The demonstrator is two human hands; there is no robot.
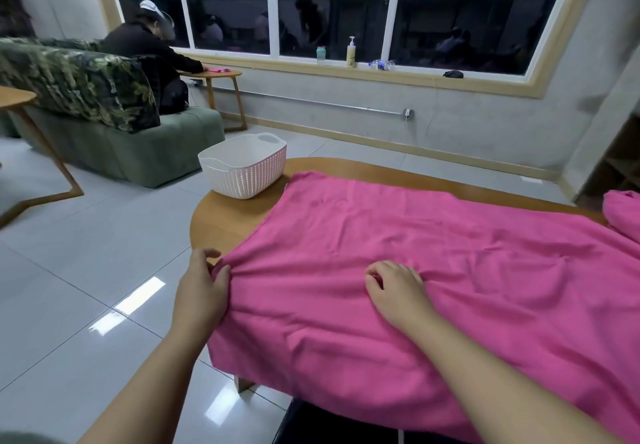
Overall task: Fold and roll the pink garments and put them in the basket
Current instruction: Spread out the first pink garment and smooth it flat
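Fingers [221,272] pinching soft pink garment [398,236], white woven-look basket [244,166] nearby

Garment [415,253] spread on table [225,215]; basket [242,170] on its far-left corner.
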